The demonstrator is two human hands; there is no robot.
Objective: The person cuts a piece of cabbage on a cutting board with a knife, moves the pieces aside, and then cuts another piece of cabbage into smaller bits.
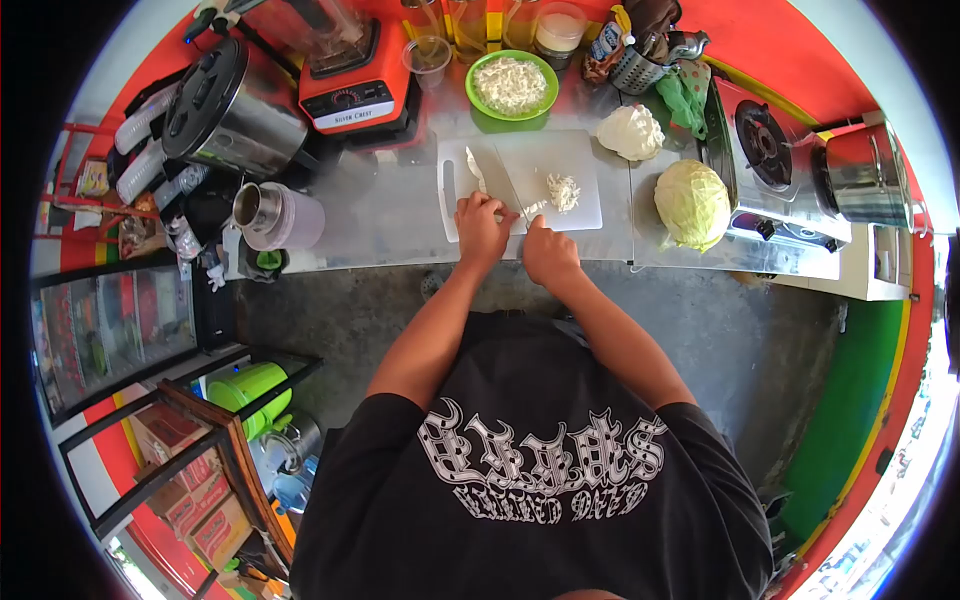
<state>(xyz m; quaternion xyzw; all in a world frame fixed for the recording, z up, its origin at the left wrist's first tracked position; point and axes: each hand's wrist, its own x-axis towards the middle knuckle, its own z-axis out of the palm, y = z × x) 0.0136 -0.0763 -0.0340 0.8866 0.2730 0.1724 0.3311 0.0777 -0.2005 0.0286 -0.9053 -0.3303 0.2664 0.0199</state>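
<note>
Steel counter (390, 215) at upper centre carries a white cutting board (560, 160), where the left hand (482, 225) presses curled fingers onto a cabbage piece (476, 170) and the right hand (548, 250) grips a knife (515, 190), shreds (564, 191) just beside

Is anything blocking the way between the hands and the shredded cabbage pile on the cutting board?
Nothing visible. The left hand and right hand sit at the cutting board's near edge; bare board lies between them and the shredded pile.
</note>
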